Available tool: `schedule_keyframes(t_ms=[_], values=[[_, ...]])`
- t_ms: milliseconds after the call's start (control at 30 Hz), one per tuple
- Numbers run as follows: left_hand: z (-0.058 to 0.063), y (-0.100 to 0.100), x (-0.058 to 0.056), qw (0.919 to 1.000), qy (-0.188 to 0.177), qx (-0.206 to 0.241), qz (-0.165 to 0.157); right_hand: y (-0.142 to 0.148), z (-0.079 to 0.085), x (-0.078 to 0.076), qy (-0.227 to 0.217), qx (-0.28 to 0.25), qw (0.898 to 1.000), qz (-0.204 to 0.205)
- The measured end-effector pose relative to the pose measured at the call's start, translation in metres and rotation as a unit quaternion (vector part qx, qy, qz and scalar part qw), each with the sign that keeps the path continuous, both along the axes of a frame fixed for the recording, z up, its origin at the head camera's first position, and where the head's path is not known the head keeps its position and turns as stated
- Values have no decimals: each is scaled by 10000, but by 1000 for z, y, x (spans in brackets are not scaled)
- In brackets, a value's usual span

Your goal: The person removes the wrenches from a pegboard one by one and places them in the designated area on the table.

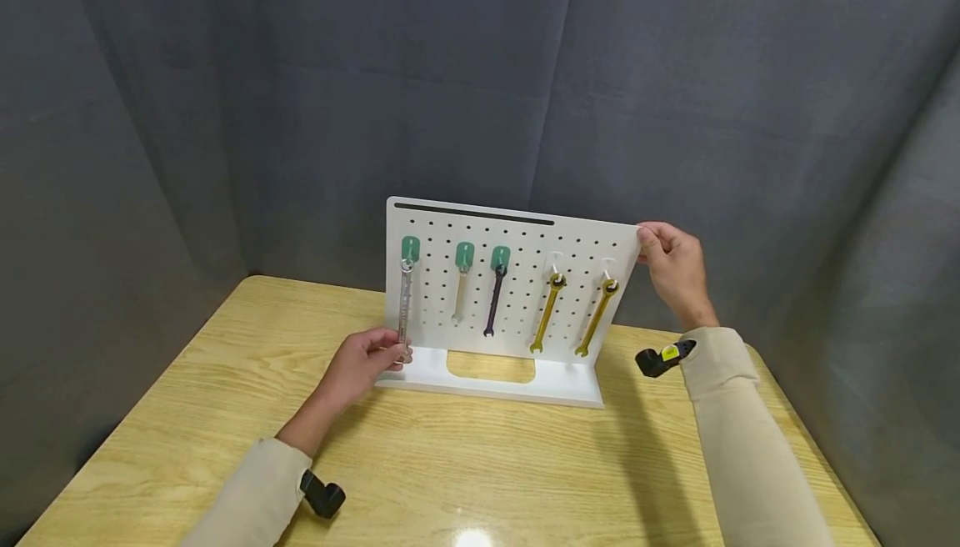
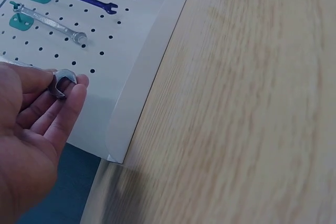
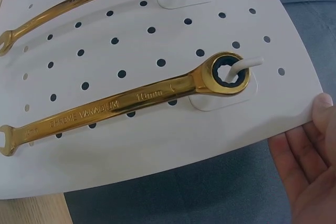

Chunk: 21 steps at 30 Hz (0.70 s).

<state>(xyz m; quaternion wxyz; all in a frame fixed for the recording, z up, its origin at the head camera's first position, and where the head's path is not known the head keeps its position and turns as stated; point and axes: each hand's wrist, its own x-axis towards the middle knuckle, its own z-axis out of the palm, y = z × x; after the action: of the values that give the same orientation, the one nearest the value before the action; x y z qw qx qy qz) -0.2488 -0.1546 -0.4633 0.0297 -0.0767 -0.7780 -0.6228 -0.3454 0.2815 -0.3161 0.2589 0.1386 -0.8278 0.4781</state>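
A white pegboard (image 1: 517, 313) on a flat base stands upright on the table. My left hand (image 1: 372, 355) pinches the lower, open end of a silver combination wrench (image 1: 405, 301), whose ring end is at the leftmost green hook (image 1: 410, 247). My right hand (image 1: 673, 268) pinches the board's upper right edge between thumb and fingers. Beside it, in the right wrist view, hangs a gold ratchet wrench (image 3: 126, 100) marked 10mm, its ring over a white hook (image 3: 247, 65). A second gold wrench (image 1: 547, 312), a purple wrench (image 1: 495, 298) and a smaller silver wrench (image 1: 460, 295) hang between.
The wooden table (image 1: 465, 464) spreads out in front of the board's base. Close behind the board hangs a grey curtain (image 1: 420, 97), which also runs along both sides. The base (image 1: 420, 372) has a rectangular cutout in its middle.
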Motion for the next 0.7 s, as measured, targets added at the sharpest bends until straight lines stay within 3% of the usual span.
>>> schedule_keyframes(t_ms=[333,700], values=[[7,0,5,9989,172,334,-274,3,0,1,-171,-276,9993,166],[16,-5,15,9990,205,150,-357,1,1,2,-284,-182,9994,111]])
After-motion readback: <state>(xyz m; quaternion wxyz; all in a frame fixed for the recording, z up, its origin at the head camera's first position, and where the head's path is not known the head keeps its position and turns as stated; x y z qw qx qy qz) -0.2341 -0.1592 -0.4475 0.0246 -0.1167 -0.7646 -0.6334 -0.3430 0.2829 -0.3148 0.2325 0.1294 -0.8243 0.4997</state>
